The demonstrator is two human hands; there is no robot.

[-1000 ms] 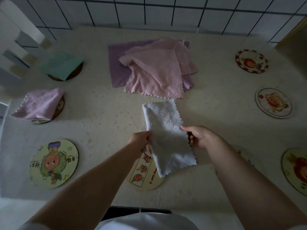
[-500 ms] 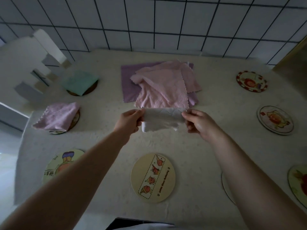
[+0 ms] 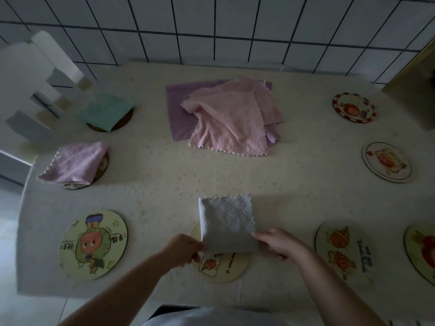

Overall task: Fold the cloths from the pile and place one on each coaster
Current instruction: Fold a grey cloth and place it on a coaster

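A folded grey-white quilted cloth (image 3: 227, 223) lies near the table's front, its near half over a round cream coaster (image 3: 220, 267). My left hand (image 3: 182, 250) pinches its near left corner and my right hand (image 3: 276, 244) pinches its near right corner. A pile of pink and purple cloths (image 3: 226, 116) lies at the table's middle back. A folded green cloth (image 3: 106, 111) rests on a dark coaster at the far left. A folded pink cloth (image 3: 74, 162) covers the coaster in front of it.
Bare coasters: one with a cartoon figure (image 3: 93, 243) at front left, two at front right (image 3: 344, 251) (image 3: 422, 250), two at the right (image 3: 386, 161) (image 3: 353, 108). A tiled wall (image 3: 235, 31) runs behind the table. White slats (image 3: 44, 74) stand at the far left.
The grey cloth went from a long strip to a square: both hands lifted it up toward the pile, folded it, then brought it down and nearer, onto the front coaster.
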